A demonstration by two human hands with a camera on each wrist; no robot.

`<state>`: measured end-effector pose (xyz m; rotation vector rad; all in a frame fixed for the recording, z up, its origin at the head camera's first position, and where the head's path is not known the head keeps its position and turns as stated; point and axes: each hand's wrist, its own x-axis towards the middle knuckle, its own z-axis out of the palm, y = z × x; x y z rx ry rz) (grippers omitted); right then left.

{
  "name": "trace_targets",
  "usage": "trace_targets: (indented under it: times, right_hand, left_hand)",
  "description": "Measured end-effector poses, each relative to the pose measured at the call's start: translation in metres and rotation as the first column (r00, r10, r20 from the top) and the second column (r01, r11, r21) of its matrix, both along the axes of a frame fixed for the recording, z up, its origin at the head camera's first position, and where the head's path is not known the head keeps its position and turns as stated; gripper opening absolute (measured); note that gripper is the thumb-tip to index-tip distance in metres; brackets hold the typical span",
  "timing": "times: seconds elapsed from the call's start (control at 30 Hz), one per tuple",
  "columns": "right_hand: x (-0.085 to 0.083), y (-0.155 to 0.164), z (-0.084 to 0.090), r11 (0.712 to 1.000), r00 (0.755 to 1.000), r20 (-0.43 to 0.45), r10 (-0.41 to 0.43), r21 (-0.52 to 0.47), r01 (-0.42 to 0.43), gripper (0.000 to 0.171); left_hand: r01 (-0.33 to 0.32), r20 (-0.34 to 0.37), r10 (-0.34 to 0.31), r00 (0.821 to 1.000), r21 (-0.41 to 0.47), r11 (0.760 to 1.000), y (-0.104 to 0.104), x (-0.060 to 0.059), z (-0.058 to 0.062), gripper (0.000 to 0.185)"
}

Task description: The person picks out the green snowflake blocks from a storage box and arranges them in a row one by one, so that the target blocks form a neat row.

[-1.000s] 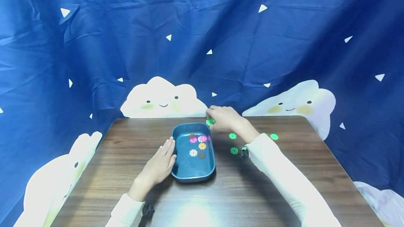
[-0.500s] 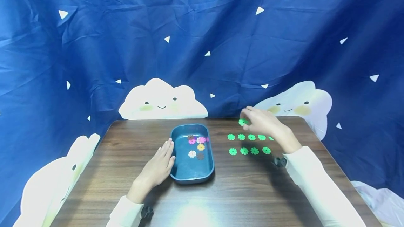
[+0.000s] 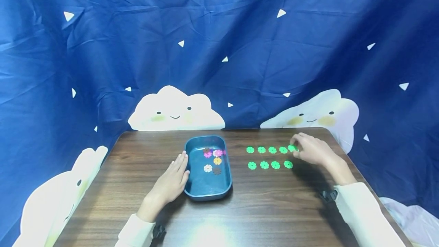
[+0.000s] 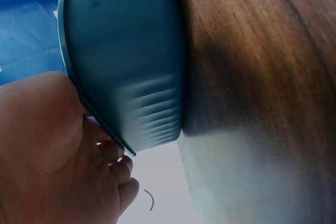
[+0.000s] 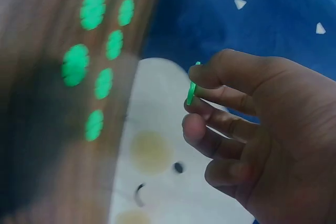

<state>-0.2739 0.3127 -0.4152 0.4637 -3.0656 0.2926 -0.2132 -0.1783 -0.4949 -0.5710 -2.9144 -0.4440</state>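
In the right wrist view, my right hand pinches a green flower-shaped plastic disc between thumb and fingertips. The disc is held edge-on, above the table. Several matching green discs lie left of this hand in two rows, a far one and a nearer one. My left hand rests with its fingers fairly straight along the left rim of a blue rectangular tray. Inside the tray are several loose flower discs, among them a white one, an orange one and a brown one.
Under everything is a brown wood-grain table, its back edge near the far row of discs. A blue curtain with white clouds and triangles hangs behind it. Pink discs lie at the tray's far end.
My right hand has travelled from the tray's far right corner rightward past the disc rows, carrying a green disc, and is now lower. My left hand stays on the tray.
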Motion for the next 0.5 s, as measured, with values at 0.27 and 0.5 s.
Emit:
trace_targets:
  times: [0.27,0.5]
  right_hand:
    - [0.003,0.026,-0.039,0.997,0.996,0.081,-0.040,-0.065,0.045,0.032]
    - [0.002,0.041,-0.075,0.995,0.995,0.085,-0.050,-0.078,0.056,0.030]
  left_hand:
    - [0.005,0.000,-0.005,1.000,0.009,1.000,0.000,0.000,-0.001,0.056]
    - [-0.005,0.002,0.005,1.000,-0.002,1.000,-0.001,-0.001,-0.003,0.057]
